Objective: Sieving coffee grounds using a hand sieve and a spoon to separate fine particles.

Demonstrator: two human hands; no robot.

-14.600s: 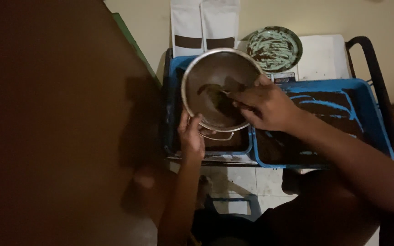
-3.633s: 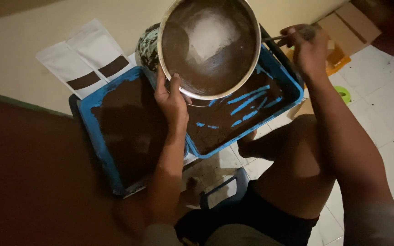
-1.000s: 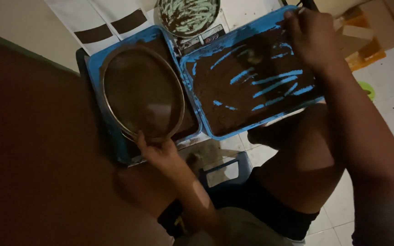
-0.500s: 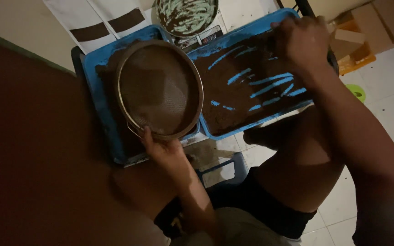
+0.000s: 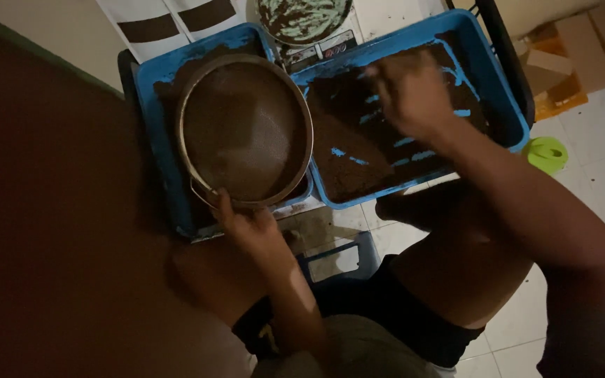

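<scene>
My left hand (image 5: 246,224) grips the near rim of a round metal sieve (image 5: 243,129), which rests over the left blue tray (image 5: 150,119). Fine brown powder shows through the mesh. My right hand (image 5: 411,91), blurred by motion, is over the right blue tray (image 5: 498,91), down among a layer of dark brown powder (image 5: 351,154) streaked with bare blue lines. Whether this hand holds anything cannot be made out.
A round plate (image 5: 302,15) smeared with brown powder sits behind the trays, beside two white bags with dark bands (image 5: 155,17). A dark brown surface (image 5: 43,231) fills the left. A green lid (image 5: 547,152) and cardboard box (image 5: 561,63) lie on the tiled floor at right.
The sieve came down from a raised, tilted position onto the left tray. My right hand moved from the far edge of the right tray into the powder.
</scene>
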